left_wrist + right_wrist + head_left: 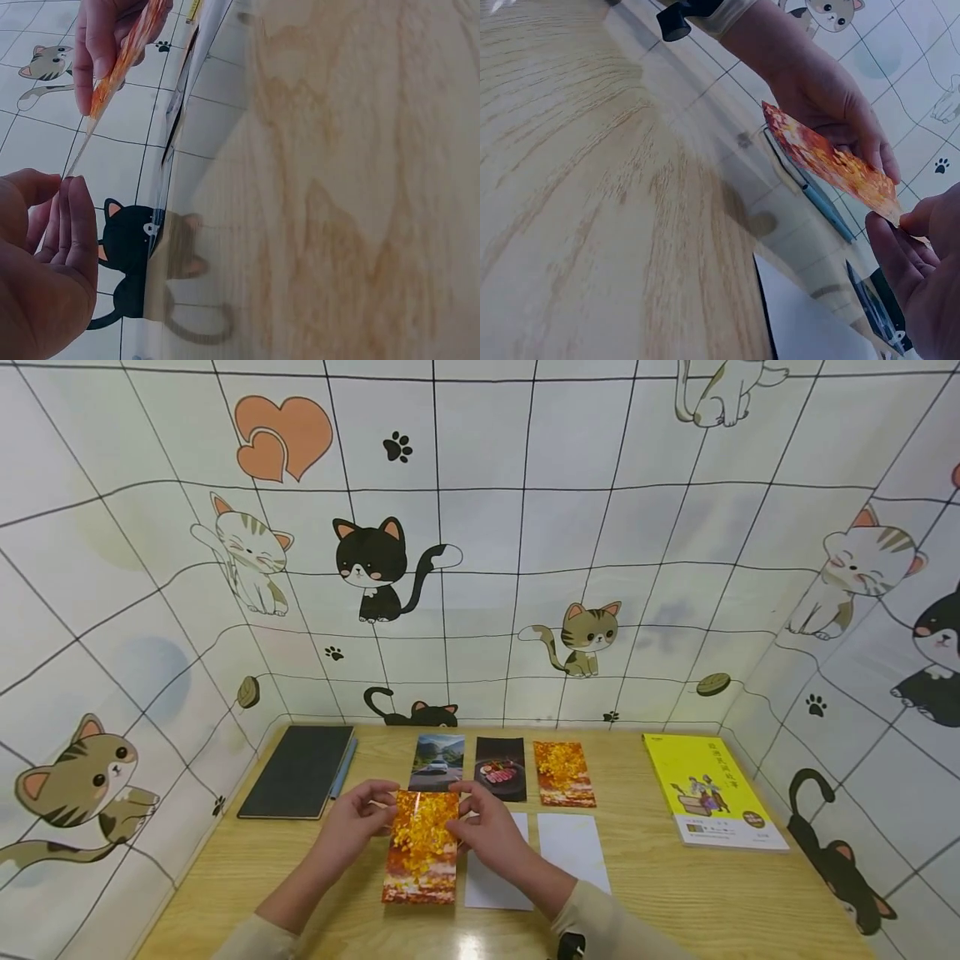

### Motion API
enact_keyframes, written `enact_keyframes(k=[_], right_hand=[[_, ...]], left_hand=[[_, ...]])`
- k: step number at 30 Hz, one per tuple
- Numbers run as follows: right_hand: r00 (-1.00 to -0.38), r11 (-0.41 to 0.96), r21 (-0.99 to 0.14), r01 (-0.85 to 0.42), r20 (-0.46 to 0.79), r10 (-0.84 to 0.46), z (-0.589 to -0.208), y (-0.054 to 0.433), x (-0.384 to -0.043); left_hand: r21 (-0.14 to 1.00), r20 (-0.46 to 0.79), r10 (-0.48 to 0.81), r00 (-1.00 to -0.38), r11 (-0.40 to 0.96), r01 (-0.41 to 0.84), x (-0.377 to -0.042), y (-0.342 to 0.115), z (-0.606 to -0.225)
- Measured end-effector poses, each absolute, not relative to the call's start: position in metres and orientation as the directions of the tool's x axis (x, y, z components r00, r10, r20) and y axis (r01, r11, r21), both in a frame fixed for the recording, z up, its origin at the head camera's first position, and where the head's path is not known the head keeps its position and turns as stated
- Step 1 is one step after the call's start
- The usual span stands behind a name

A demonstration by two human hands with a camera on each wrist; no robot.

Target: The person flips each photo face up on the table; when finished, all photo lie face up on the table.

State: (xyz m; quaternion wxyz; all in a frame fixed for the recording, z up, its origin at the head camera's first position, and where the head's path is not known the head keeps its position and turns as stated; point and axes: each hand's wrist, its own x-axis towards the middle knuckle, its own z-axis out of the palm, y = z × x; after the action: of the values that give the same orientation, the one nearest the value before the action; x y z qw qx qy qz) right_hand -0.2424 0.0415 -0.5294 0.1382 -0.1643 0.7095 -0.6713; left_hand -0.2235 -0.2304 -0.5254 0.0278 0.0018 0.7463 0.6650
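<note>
Both hands hold up a glossy picture card (422, 852) of golden autumn leaves, its picture facing the head camera. My left hand (365, 814) pinches the card's upper left edge between thumb and fingers. On the opposite edge, near the top right corner, my right hand (491, 831) grips it the same way. The left wrist view shows the card (127, 60) nearly edge-on, raised off the table. Seen from the right wrist, the card (832, 161) slants between the two hands. Beneath the right hand and forearm lies a blank white card (491, 895), partly covered.
At the back lie a car picture card (437, 760), a food picture card (500, 768) and another autumn-leaf card (564, 774). A second white card (573, 845) is right of the first. A black notebook (296, 772) with a blue pen (344, 768) lies left, a yellow book (712, 789) right.
</note>
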Motion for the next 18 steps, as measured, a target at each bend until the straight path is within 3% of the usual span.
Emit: enact_keyframes(k=[11, 18], right_hand=[[-0.9, 0.111, -0.991, -0.071, 0.015, -0.436, -0.543, 0.043, -0.25], [-0.888, 0.28, -0.95, -0.134, -0.01, -0.459, -0.54, 0.038, -0.257]], left_hand=[[0.98, -0.034, 0.084, -0.996, 0.196, -0.017, -0.23, -0.232, -0.538], [0.948, -0.031, 0.084, -0.996, 0.317, -0.003, -0.236, -0.235, -0.546]])
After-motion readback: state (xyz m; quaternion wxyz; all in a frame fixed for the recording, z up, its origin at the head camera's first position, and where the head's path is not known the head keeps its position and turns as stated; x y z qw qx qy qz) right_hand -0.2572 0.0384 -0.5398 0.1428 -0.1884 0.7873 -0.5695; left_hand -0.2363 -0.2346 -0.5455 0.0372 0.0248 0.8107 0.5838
